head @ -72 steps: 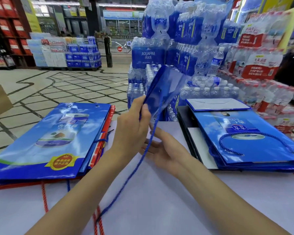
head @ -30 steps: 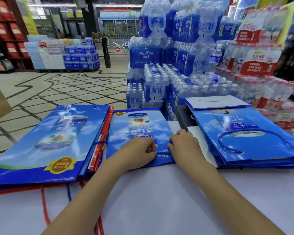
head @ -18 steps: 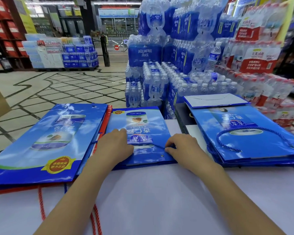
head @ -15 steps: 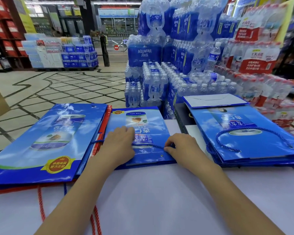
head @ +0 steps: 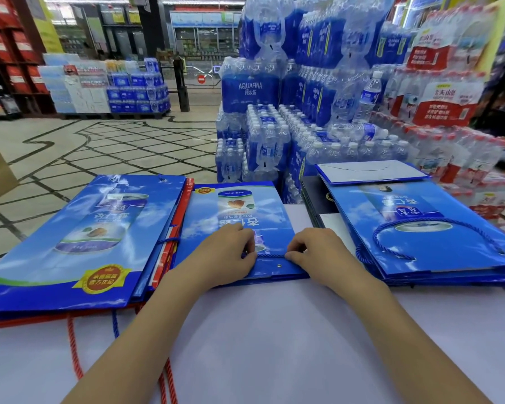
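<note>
Dozens of shrink-wrapped water packs [head: 274,91] tower beyond the flat blue bag [head: 245,211] you are working on. One blue wrapper reads "AQUAFINA", with Chinese characters beneath. Beyond the bag and to its right stand red-labelled packs [head: 440,103], their writing too blurred to read.

The white worktop [head: 274,339] carries the bag lying flat, printed face up.

Just left of the bag lies the left stack [head: 70,243], larger blue bags over red ones. Its top bag shows a can and a yellow-and-red seal [head: 105,279] with Chinese writing. Just right of the bag lies the right stack [head: 420,228], more blue bags with a blue rope handle looped on top.

The bag itself shows a drink can and large white Chinese characters, upside down to you.

Your left hand [head: 228,252] and right hand [head: 318,249] rest on the bag's near end with fingers curled. Each pinches the blue cord [head: 270,255], which runs taut between them across the bag. A small metal eyelet [head: 279,265] sits in the bag's near edge, just on your side of the cord.
</note>
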A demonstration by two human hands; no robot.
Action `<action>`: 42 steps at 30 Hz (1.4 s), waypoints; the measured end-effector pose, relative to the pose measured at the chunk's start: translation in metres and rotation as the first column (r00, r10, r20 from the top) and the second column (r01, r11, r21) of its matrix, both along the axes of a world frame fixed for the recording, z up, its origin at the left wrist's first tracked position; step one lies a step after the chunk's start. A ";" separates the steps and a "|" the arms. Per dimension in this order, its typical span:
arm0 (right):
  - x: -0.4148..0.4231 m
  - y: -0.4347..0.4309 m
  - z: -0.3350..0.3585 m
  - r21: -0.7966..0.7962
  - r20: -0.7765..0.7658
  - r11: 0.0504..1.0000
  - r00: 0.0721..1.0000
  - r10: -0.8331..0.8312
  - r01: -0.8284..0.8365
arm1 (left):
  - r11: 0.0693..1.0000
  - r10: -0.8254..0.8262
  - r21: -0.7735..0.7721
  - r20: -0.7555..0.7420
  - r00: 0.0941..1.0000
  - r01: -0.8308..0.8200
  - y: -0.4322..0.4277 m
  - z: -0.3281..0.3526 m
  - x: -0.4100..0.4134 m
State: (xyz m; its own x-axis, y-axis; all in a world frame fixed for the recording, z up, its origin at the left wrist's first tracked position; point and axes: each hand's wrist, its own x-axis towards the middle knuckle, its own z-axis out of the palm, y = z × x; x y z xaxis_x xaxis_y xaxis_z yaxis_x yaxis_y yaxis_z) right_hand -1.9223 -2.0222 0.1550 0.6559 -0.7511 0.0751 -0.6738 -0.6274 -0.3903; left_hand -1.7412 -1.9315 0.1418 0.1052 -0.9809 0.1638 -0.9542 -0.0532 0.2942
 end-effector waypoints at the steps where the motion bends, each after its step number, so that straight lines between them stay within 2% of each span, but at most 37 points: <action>1: 0.000 0.000 0.000 0.003 -0.001 1.000 1.000 0.000 0.000 | 1.000 -0.003 -0.005 0.001 1.000 0.003 0.001 0.001 0.000; 6: 0.002 0.001 0.000 -0.011 -0.022 0.999 0.999 0.032 -0.033 | 0.995 -0.091 -0.048 -0.047 0.995 0.089 -0.002 -0.002 -0.010; 15: -0.003 -0.001 -0.001 0.253 0.234 0.960 0.970 0.059 -0.120 | 0.983 -0.076 -0.181 -0.254 0.964 0.029 -0.005 0.000 -0.015; 21: -0.005 -0.001 0.004 0.267 0.278 0.954 0.959 0.058 -0.135 | 0.990 -0.049 -0.142 -0.299 0.953 0.006 -0.002 0.002 -0.014; 23: -0.009 -0.002 0.004 0.226 0.227 0.964 0.970 0.090 -0.142 | 0.988 -0.035 -0.151 -0.357 0.933 -0.020 -0.001 0.003 -0.012; 27: -0.017 -0.002 0.003 0.187 -0.047 0.954 0.968 0.247 -0.235 | 0.974 -0.069 -0.218 -0.541 0.838 -0.061 0.001 0.008 -0.014; 29: -0.019 -0.004 0.005 0.193 -0.077 0.950 0.962 0.263 -0.244 | 0.970 -0.091 -0.234 -0.611 0.786 -0.070 0.001 0.013 -0.014; 35: -0.021 -0.006 0.006 0.169 -0.041 0.959 0.971 0.237 -0.227 | 0.974 -0.037 -0.200 -0.597 0.801 -0.104 0.001 0.014 -0.011; 42: -0.021 -0.004 0.007 0.178 -0.026 0.960 0.974 0.225 -0.217 | 0.993 -0.004 -0.111 -0.421 0.907 -0.047 0.002 0.008 -0.015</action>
State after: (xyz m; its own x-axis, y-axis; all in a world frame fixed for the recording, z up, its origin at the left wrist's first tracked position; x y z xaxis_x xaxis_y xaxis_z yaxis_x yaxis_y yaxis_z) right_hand -1.9432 -2.0263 0.1615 0.8064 -0.5863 -0.0769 -0.5459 -0.6881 -0.4781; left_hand -1.7563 -1.9299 0.1499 0.2104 -0.9543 0.2123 -0.7396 -0.0134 0.6729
